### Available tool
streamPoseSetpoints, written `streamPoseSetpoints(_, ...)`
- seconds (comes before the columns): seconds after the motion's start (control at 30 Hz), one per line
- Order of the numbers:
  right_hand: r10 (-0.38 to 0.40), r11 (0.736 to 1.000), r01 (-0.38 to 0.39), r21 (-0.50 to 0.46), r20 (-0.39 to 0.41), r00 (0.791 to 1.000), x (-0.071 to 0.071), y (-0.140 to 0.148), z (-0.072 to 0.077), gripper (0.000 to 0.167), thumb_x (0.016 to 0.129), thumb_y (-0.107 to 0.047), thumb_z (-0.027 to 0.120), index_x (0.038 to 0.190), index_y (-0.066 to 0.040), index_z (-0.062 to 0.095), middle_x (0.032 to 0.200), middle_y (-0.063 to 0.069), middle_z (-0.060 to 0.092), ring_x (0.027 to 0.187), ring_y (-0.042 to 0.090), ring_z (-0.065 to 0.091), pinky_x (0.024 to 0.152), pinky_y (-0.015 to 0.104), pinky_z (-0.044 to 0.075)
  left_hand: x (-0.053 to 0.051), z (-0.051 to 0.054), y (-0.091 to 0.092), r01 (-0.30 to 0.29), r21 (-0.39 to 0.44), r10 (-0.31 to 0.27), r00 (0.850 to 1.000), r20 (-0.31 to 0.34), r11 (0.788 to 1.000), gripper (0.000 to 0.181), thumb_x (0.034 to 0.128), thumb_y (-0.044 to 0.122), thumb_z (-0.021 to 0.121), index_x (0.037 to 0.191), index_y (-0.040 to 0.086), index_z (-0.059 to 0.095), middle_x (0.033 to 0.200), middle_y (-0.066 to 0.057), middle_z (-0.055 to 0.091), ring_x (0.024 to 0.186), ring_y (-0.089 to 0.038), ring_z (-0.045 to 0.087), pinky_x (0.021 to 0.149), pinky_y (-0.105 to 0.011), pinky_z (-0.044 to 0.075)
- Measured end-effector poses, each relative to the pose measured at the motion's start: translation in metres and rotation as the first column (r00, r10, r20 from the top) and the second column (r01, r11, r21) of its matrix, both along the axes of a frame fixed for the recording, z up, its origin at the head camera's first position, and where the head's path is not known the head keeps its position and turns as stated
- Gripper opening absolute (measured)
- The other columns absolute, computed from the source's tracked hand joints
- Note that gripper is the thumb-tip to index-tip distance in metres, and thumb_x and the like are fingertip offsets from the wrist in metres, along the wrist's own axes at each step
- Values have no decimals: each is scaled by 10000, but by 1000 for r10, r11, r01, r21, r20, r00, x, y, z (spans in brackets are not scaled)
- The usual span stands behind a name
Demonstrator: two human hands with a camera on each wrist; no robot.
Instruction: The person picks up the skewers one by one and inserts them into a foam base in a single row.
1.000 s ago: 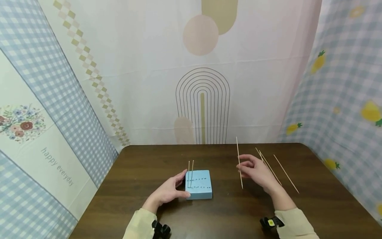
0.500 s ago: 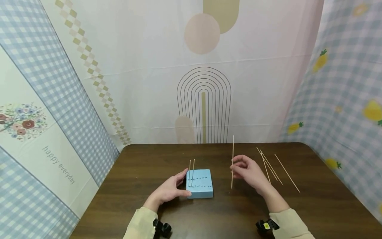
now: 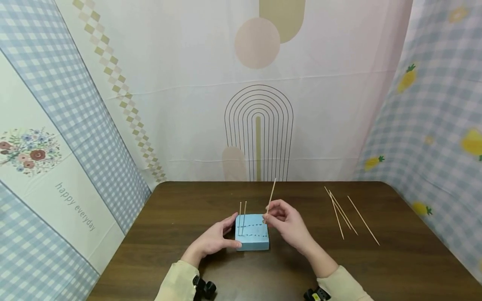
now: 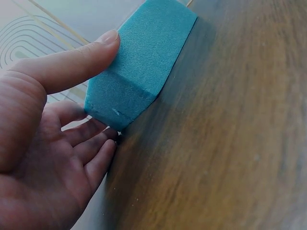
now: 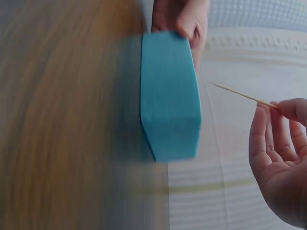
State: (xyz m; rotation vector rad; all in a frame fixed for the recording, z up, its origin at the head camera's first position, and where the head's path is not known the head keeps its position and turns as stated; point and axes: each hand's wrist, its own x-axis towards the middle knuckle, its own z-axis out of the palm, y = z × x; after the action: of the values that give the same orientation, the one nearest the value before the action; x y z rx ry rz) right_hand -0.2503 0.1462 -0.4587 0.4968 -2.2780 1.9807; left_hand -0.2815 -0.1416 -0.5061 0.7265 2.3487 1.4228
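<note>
A light-blue foam block [image 3: 257, 245] with two rows of dark marks on top lies on the table. Two thin wooden skewers [image 3: 245, 211] stand upright in its left part. My left hand [image 3: 212, 239] holds the block at its left end, thumb on the near face, as the left wrist view also shows on the block's side [image 4: 139, 57]. Between thumb and fingertips my right hand [image 3: 291, 223] pinches another skewer [image 3: 272, 193], tilted, at the block's right edge. Its pointed lower end [image 5: 232, 90] appears apart from the block in the right wrist view.
Several loose skewers [image 3: 340, 211] lie on the right side of the brown wooden table [image 3: 188, 200], some crossing. A patterned cloth [image 3: 188, 125] hangs behind the table's far edge, with checked cloths at both sides.
My right hand has moved left with the skewer, from near the loose ones to the block's right edge, and the skewer's top now leans right. The left hand stays on the block.
</note>
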Motion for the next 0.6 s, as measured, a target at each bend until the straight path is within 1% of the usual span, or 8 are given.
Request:
streamPoseSetpoints(0.07,-2,1000,2,1,-29,1000,1,-12,-1,182,997,-60,762,1137,-62,647,977,147,744,870,341,755,784,392,661,0,1,1,0,-2,0,1000,-2,1000,1033,901,226,886,1683,-10,253,1744,-173,260,1569,-352,334,1249,-524,335)
streamPoseSetpoints(0.2,-15,1000,15,-4,-75,997,1,-27,-4,171,991,-85,778,1124,-94,671,958,99,751,832,285,748,752,328,648,1,2,2,4,-7,-4,1000,-7,1000,1027,906,245,882,1685,2,258,1743,-166,270,1559,-355,357,1245,-537,341)
streamPoseSetpoints(0.4,-29,1000,30,0,-97,995,2,-35,-8,143,991,-100,785,1097,-124,691,959,77,746,846,269,742,751,290,636,2,3,2,-1,-27,1,1000,-20,1000,1028,908,265,882,1688,15,262,1740,-158,280,1544,-354,385,1239,-526,356)
streamPoseSetpoints(0.5,-20,1000,20,-1,-99,995,2,-35,-7,142,992,-112,787,1099,-112,692,971,83,745,865,291,742,769,291,638,2,3,1,-7,-26,6,1000,-18,1000,1028,904,258,884,1687,14,265,1740,-161,281,1539,-361,392,1239,-526,356)
streamPoseSetpoints(0.6,-5,1000,5,0,-98,995,2,-36,-7,149,993,-115,787,1104,-77,695,976,84,744,885,302,741,787,296,640,3,4,1,-7,-23,6,1000,-20,1000,1029,903,251,885,1687,9,263,1740,-167,278,1536,-373,394,1238,-534,355)
